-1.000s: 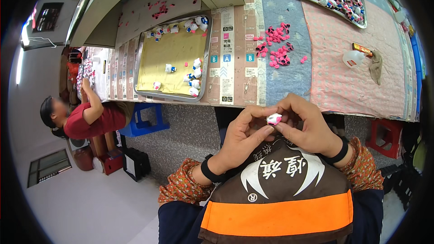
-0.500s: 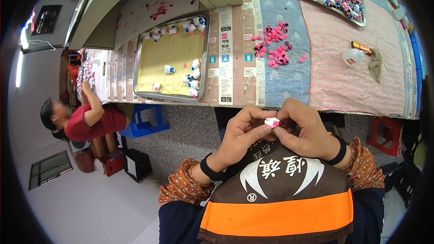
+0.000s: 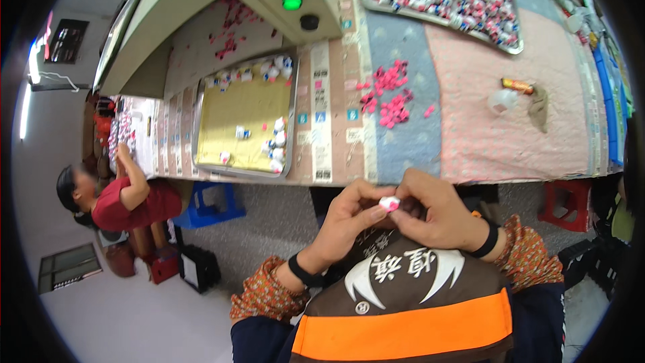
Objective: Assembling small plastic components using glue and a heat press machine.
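Both my hands meet in front of my chest, below the table's near edge. My left hand (image 3: pixel 346 218) and my right hand (image 3: pixel 430 212) pinch one small white and pink piece (image 3: pixel 389 203) between their fingertips. On the table beyond, a loose pile of small pink pieces (image 3: pixel 390 97) lies on the blue cloth. A metal tray (image 3: pixel 201 141) with a yellow bottom holds several white pieces along its far and right sides.
A second tray (image 3: pixel 512 46) full of pink and white pieces sits at the far right. A small clear cup (image 3: pixel 502 99) and a wrapped bar (image 3: pixel 518 84) lie on the pink cloth. A person in red (image 3: pixel 121 202) works at the left. A blue stool (image 3: pixel 208 205) and a red stool (image 3: pixel 568 202) stand under the table.
My hands stay together on the small piece, with the fingers shifting slightly around it. The view has tilted, and a red lamp now shows beside the green one.
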{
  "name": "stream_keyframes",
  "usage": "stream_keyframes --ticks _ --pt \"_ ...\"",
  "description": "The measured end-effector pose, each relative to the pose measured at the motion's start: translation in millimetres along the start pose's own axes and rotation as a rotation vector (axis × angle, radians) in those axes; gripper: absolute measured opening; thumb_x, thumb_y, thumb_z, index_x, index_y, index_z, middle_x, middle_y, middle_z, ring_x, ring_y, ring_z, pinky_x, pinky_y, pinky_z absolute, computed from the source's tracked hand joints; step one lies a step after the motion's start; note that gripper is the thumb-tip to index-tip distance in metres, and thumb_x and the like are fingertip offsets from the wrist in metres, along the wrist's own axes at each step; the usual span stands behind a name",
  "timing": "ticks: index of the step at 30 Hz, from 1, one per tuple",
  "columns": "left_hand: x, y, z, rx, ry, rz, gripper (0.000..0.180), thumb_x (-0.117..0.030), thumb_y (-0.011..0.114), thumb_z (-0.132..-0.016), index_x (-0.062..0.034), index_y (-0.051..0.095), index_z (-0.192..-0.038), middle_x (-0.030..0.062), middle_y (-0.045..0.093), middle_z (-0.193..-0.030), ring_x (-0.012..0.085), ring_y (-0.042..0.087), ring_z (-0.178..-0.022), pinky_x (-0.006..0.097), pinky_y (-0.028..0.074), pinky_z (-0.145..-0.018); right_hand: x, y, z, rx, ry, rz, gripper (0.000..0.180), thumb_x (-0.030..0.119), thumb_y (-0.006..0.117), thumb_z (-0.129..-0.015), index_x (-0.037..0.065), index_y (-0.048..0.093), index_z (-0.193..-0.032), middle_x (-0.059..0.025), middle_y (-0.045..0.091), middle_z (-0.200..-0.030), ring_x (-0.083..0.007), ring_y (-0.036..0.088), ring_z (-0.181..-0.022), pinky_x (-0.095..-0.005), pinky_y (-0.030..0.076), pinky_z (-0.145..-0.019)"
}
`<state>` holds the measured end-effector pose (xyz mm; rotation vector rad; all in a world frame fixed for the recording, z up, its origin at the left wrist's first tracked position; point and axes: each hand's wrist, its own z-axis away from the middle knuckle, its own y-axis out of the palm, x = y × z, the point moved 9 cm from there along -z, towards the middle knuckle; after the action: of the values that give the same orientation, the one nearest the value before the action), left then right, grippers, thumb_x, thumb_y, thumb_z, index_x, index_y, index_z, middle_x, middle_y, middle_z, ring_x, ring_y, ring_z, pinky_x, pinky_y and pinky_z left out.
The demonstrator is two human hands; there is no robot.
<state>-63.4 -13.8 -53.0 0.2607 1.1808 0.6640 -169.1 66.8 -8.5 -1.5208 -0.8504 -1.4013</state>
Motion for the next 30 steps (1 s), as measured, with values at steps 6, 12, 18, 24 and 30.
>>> stream_keyframes --ticks 6,12,18,24,30 --pt "-10 13 -2 0.051 -0.02 0.008 0.019 -0.008 0.057 -0.101 -0.0035 0.054 -0.119 0.0103 0.06 -0.127 0.0175 0.061 -0.115 0.036 0.057 -0.095 5 -11 4 -0.015 0.055 -0.124 0.022 0.01 0.072 -0.084 0.003 0.056 -0.096 -0.0057 0.054 -0.086 -0.0125 0.058 -0.068 -0.0264 0.048 -0.056" --pt "-31 33 -14 0.092 -0.023 -0.061 0.019 -0.009 0.055 -0.102 -0.0026 0.056 -0.12 0.0089 0.062 -0.124 0.0152 0.063 -0.111 0.033 0.059 -0.092 24 -35 3 -0.02 -0.013 -0.037 0.026 0.013 0.075 -0.084 0.003 0.057 -0.099 -0.0051 0.052 -0.089 -0.0092 0.053 -0.069 -0.0249 0.044 -0.055" --pt "-38 49 -21 0.111 -0.121 -0.184 0.032 -0.017 0.049 -0.106 -0.0045 0.055 -0.134 0.0076 0.064 -0.124 0.0147 0.064 -0.109 0.028 0.055 -0.088 35 -66 7 -0.011 0.007 -0.069 0.02 0.011 0.075 -0.085 0.005 0.059 -0.097 -0.0008 0.051 -0.088 -0.0047 0.049 -0.068 -0.0221 0.039 -0.055" --pt "-53 19 -20 -0.021 -0.021 -0.321 0.028 -0.015 0.047 -0.106 -0.0015 0.057 -0.129 0.0164 0.066 -0.122 0.0214 0.066 -0.111 0.034 0.056 -0.09 45 -184 9 -0.468 0.053 -0.004 0.017 0.004 0.068 -0.089 0.006 0.057 -0.102 0.002 0.062 -0.09 -0.0017 0.054 -0.075 -0.0184 0.042 -0.066" --pt "-63 -13 -4 -0.148 0.043 -0.36 0.025 -0.014 0.05 -0.105 0.0005 0.06 -0.122 0.0149 0.068 -0.115 0.0191 0.067 -0.104 0.033 0.058 -0.087 -22 -304 -28 -0.659 0.183 0.274 0.015 0.014 0.067 -0.092 0.005 0.055 -0.094 0.0038 0.049 -0.071 -0.0034 0.046 -0.053 -0.0208 0.038 -0.04"
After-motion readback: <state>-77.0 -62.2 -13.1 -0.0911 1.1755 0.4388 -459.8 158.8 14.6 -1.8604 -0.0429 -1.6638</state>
